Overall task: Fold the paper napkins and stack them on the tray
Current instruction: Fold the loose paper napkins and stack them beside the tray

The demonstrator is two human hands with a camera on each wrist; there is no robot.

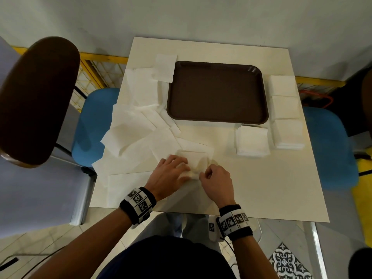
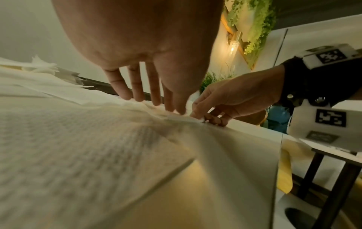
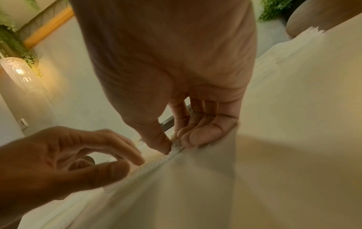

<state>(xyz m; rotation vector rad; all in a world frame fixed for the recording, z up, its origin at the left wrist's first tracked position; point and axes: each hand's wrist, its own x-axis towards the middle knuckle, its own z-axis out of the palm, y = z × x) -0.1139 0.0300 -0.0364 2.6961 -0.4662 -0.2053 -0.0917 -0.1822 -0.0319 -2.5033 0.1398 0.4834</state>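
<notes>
Head view shows the right hand [image 1: 216, 181] pinching an edge of the paper napkin [image 1: 193, 158] between thumb and curled fingers, at the near middle of the surface [image 1: 261, 178], while the left hand [image 1: 171, 171] lies on the napkin with fairly straight fingers, holding it down. The sheet is thin and bunched between them, so a hard pull against the pressing hand could tear it or leave a crooked crease. Just to the left, loose unfolded napkins [image 1: 132, 125] overlap it; a sweeping wrist could drag one along into the fold. Farther off, the brown tray [image 1: 217, 91] has no napkins in it, and folded stacks [image 1: 252, 140] sit to its right, near enough for a careless reach to topple them.
</notes>
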